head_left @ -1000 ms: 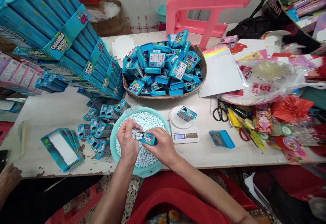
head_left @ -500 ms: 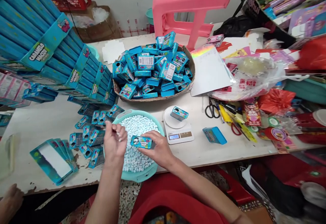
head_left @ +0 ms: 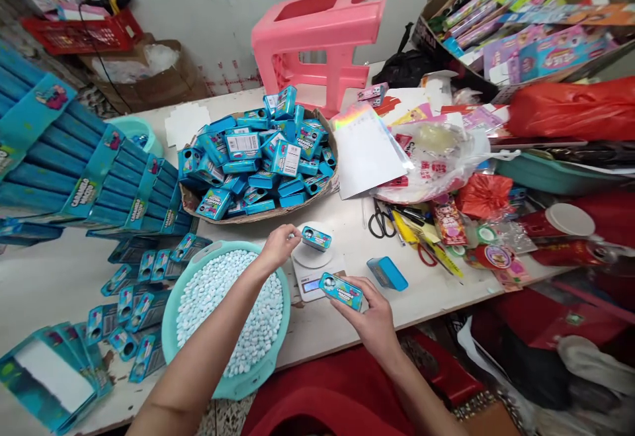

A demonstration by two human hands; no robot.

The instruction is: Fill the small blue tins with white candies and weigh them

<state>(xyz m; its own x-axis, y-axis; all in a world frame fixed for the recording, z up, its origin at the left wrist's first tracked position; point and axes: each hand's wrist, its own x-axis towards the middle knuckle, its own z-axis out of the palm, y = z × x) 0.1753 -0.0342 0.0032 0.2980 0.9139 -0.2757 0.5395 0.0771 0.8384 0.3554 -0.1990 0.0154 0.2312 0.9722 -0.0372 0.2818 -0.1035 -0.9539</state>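
**Crowded white table, work at its near edge**

A tall stack of blue display trays printed with candy lettering fills the left side. A pink plastic stool rises at the back, behind a shallow brown cardboard tray heaped with small blue printed boxes. Nearer the front edge sits a round mint-green plastic basin, holding a mass of small pale blue-white candy pieces. A cluster of upright blue boxes with round openings stands just left of the basin.

To the basin's right is a flat white digital scale with a round platform; its lit display is too small to read. The right hand holds 1 blue rectangular box with a round opening in front of the scale, thumb on the near side and fingers behind, with pale pieces visible in the opening. The left hand reaches across the basin, its fingertips bunched narrowly; whether they hold candy, I cannot tell. They are just beside a second blue box resting on the scale platform; contact is unclear. Another blue box, open-ended, lies on the table right of the scale.
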